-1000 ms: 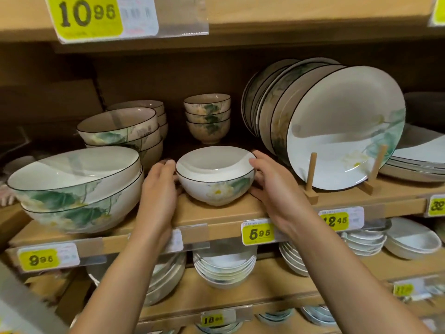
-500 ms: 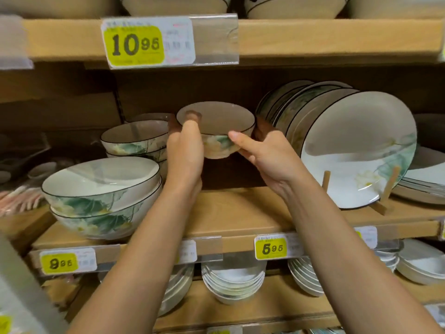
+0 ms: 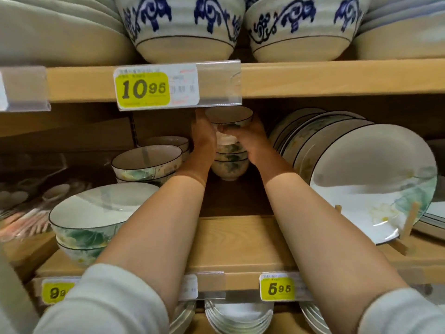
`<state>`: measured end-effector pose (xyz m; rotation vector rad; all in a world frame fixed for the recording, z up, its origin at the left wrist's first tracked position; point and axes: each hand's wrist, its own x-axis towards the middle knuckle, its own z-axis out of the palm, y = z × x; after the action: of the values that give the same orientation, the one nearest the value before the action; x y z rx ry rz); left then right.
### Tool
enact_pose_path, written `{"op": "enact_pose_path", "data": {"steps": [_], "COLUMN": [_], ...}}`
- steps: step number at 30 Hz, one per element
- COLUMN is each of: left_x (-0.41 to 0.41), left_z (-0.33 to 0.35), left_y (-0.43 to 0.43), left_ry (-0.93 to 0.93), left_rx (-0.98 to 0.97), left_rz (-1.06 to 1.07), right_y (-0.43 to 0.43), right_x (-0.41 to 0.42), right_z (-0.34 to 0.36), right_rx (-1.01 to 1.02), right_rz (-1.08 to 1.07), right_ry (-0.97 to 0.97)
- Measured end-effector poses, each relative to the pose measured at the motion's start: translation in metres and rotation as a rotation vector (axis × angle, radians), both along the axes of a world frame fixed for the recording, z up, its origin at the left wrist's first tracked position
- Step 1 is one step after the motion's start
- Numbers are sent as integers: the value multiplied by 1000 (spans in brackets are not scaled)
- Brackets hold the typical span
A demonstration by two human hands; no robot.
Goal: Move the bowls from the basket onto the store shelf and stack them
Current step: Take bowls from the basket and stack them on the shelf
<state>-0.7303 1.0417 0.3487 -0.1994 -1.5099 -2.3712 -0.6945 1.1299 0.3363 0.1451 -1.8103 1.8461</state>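
Observation:
A small white bowl (image 3: 228,115) with a dark rim and green leaf print sits at the top of a stack of like bowls (image 3: 230,162) at the back of the middle shelf (image 3: 240,242). My left hand (image 3: 203,132) grips its left side and my right hand (image 3: 248,138) grips its right side, both reaching deep under the upper shelf. Whether the bowl rests fully on the stack is hidden by my fingers. The basket is out of view.
Larger leaf-print bowls stand at the left front (image 3: 96,218) and behind them (image 3: 147,162). Upright plates (image 3: 370,184) lean in a wooden rack on the right. The upper shelf edge with a price tag (image 3: 156,86) hangs just above my hands. Blue-patterned bowls (image 3: 183,22) sit above.
Both hands lifted the bowl from the shelf's front edge, carried it back and up, and now hold it on top of the rear stack. The camera view rose.

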Motion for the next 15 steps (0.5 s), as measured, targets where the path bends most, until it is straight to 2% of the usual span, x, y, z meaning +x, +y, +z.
{"op": "enact_pose_path", "data": {"steps": [6,10,15], "left_x": [-39,-59,-72], "left_z": [-7,-18,-25], "left_y": [17,25,29], "left_ry": [43,5,-76], "left_rx": [12,26,-25], "left_rz": [-67,-128,39], "right_y": [-6,-3,4], "right_x": [-38,-56,-69], "right_z": [-8,-22,-33], "right_rx": [-50,-41,-31], "right_rz": [-95,-182,-204], "right_ry": [76,77,3]}}
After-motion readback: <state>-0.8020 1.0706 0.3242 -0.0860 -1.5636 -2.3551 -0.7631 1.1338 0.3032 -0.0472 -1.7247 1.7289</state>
